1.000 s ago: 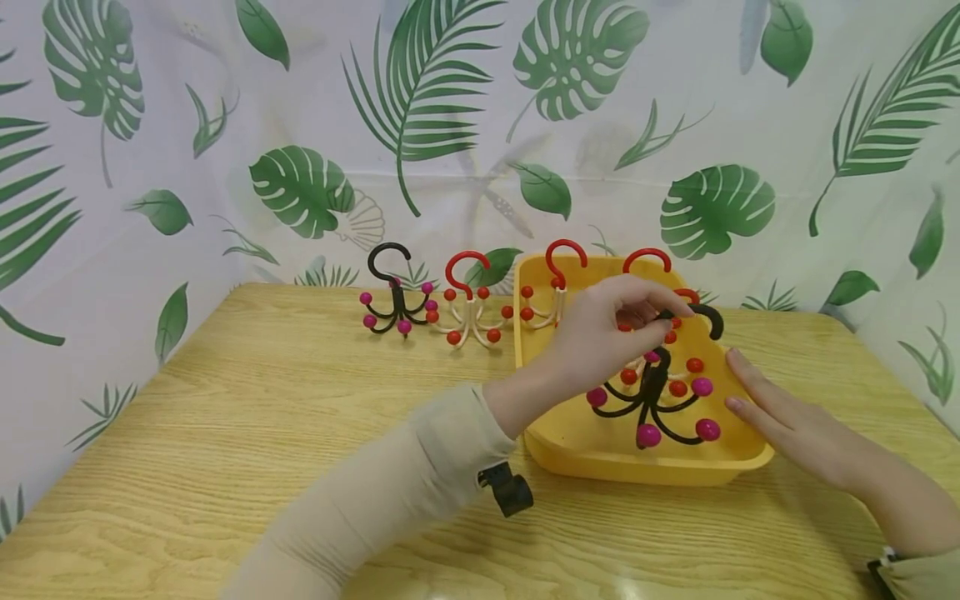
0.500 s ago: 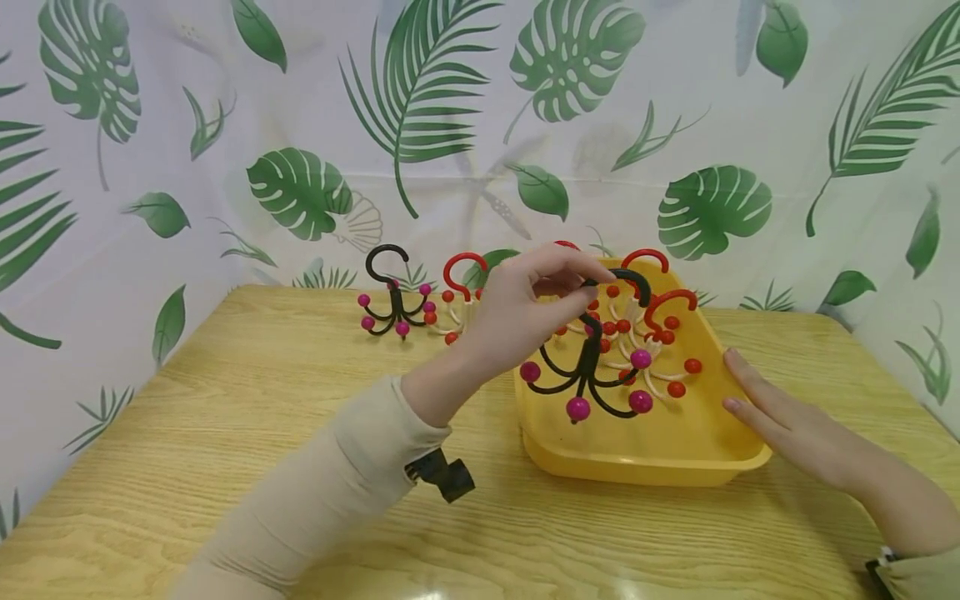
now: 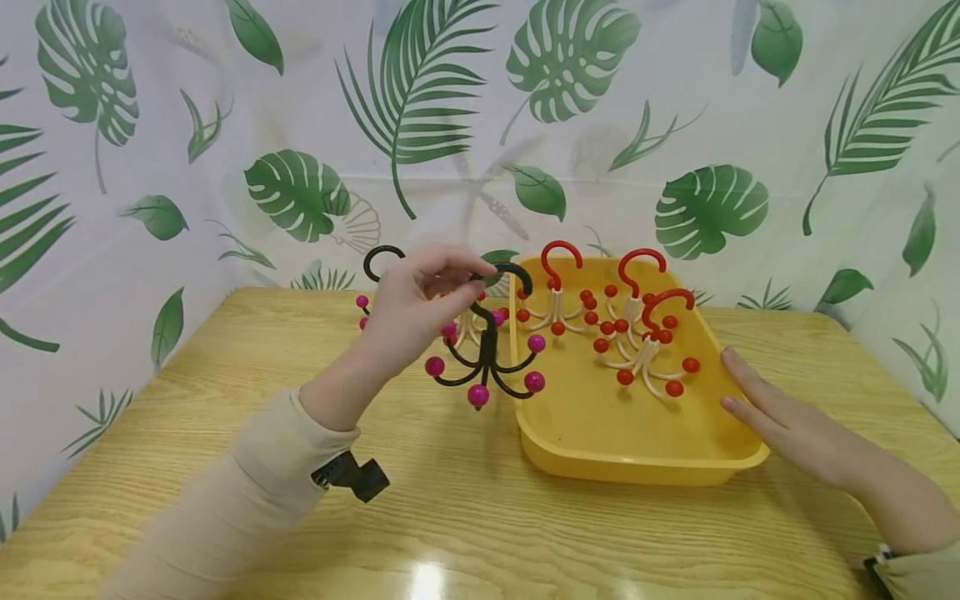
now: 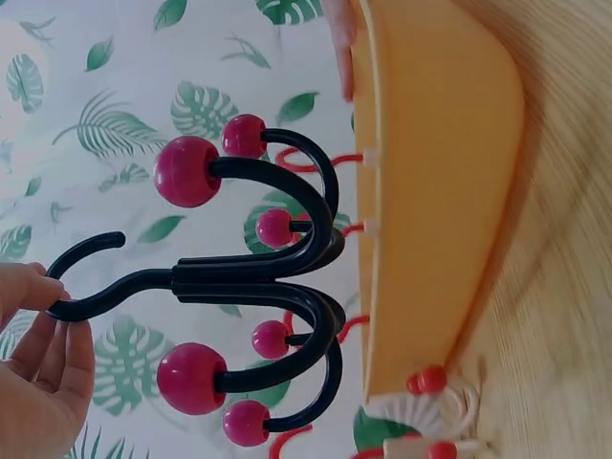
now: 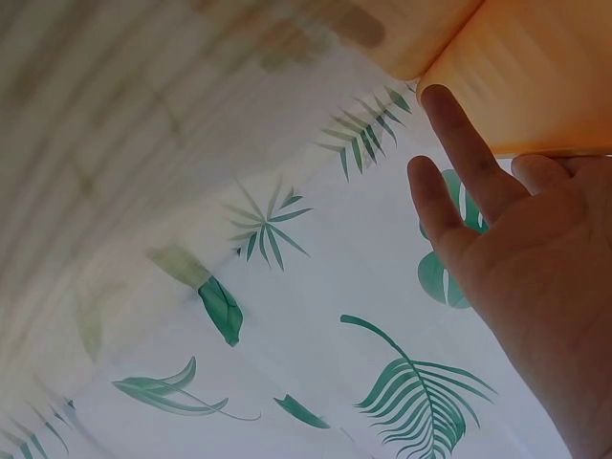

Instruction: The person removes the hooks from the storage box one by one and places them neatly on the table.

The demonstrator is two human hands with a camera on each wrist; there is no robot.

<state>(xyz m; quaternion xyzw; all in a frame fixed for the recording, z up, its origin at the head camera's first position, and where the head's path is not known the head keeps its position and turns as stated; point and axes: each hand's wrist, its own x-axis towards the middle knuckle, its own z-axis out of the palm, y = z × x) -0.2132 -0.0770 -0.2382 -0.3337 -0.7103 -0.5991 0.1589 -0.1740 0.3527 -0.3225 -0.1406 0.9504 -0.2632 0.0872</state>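
My left hand (image 3: 420, 304) pinches the curved top of a black multi-arm hook hanger (image 3: 487, 346) between thumb and fingers. The hanger hangs upright in the air just left of the yellow tray (image 3: 585, 417), its curved arms tipped with pink balls. In the left wrist view, the same black hanger (image 4: 191, 277) appears sideways, with the fingertips at its hook. My right hand (image 3: 795, 425) rests against the tray's right side with its fingers extended. In the right wrist view, the fingers (image 5: 469, 153) lie along the tray's outer wall (image 5: 535, 86).
Inside the tray stand three cream hangers with red hooks and red balls, one at the back left (image 3: 557, 304). Behind my left hand, another black hanger (image 3: 384, 250) and a red-hooked cream one are partly hidden on the wooden table (image 3: 225, 467). A leaf-print cloth (image 3: 465, 183) hangs behind.
My left hand has carried the black hanger leftward from above the tray, past its left rim. The red-hooked hangers in the tray are now uncovered. My right hand stays in place.
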